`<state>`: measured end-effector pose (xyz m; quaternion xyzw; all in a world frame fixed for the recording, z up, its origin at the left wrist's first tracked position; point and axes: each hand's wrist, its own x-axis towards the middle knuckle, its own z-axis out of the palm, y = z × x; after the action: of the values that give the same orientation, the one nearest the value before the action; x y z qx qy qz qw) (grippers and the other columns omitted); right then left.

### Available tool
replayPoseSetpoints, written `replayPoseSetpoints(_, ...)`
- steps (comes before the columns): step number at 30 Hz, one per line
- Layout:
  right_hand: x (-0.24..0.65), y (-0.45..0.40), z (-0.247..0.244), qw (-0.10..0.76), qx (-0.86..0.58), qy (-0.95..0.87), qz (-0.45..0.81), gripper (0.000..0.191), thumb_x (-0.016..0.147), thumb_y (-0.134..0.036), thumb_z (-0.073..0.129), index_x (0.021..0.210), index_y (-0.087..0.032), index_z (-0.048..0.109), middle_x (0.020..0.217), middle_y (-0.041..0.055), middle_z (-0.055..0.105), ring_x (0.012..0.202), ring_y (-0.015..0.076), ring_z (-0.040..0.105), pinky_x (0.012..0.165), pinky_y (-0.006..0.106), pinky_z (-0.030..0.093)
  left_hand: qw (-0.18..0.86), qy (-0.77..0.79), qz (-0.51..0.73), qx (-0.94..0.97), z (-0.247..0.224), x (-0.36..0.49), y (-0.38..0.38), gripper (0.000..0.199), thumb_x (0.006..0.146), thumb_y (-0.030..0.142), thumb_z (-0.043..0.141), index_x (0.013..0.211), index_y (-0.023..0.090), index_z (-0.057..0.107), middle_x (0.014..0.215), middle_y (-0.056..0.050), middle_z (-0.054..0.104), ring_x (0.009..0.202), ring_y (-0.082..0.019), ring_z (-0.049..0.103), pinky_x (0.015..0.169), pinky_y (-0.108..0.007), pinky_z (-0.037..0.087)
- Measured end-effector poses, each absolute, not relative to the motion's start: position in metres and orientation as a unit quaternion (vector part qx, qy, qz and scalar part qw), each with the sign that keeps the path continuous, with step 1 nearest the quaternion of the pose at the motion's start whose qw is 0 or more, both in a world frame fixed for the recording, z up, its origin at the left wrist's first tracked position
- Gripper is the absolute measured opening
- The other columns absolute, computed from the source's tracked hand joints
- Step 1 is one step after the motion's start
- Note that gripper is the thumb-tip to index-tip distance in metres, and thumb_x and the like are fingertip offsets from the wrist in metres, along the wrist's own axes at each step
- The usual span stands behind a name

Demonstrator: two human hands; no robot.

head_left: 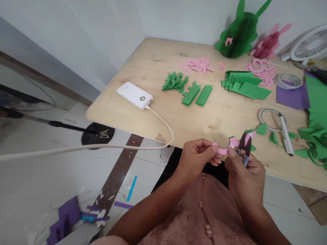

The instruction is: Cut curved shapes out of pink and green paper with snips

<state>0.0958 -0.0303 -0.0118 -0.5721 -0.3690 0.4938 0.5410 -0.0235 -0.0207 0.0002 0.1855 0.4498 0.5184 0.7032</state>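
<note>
With green shapes (175, 82) cut and green strips (251, 90) apparently uncut on the table (122, 122), a pink cutout (223, 151) is pinched at its near edge by the left hand (192, 158) and right hand (247, 177), scissors (247, 146) being held in the latter.

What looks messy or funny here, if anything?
The floor looks messy: a blue strip, a purple strip and white scraps lie there, probably dropped offcuts. I see nothing spilled or broken.
</note>
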Motion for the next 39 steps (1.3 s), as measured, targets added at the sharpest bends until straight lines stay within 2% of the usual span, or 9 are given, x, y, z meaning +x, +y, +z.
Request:
replayPoseSetpoints(16, 0.0966, -0.0303, -0.0116, 0.535, -0.574, -0.391, 0.481, 0.018, 0.077, -0.03, 0.07, 0.068, -0.016, 0.06, 0.055, -0.0051, 0.04, 0.049, 0.0081, 0.032, 0.043, 0.022, 0.027, 0.705, 0.443, 0.519, 0.194, -0.0016, -0.0236, -0.0216, 0.026, 0.066, 0.036, 0.075, 0.068, 0.012, 0.065, 0.058, -0.004, 0.067, 0.05, -0.012, 0.061, 0.053, -0.024, 0.05)
replayPoseSetpoints(23, 0.0963, -0.0304, -0.0097, 0.539, -0.571, -0.398, 0.474, 0.015, 0.076, -0.028, 0.07, 0.07, -0.017, 0.063, 0.059, -0.0037, 0.047, 0.049, 0.0083, 0.036, 0.046, 0.023, 0.031, 0.713, 0.438, 0.514, 0.186, 0.0003, -0.0247, -0.0229, 0.029, 0.063, 0.038, 0.077, 0.068, 0.012, 0.065, 0.059, -0.005, 0.068, 0.05, -0.012, 0.061, 0.053, -0.024, 0.05)
replayPoseSetpoints(39, 0.0971, -0.0318, -0.0107, 0.515, -0.598, -0.446, 0.422, 0.022, 0.077, -0.037, 0.067, 0.069, -0.017, 0.062, 0.058, -0.0017, 0.053, 0.049, 0.0103, 0.044, 0.045, 0.024, 0.032, 0.73, 0.419, 0.512, 0.172, -0.0006, -0.0269, -0.0241, 0.029, 0.062, 0.037, 0.078, 0.067, 0.012, 0.065, 0.06, -0.005, 0.068, 0.05, -0.013, 0.062, 0.052, -0.025, 0.05)
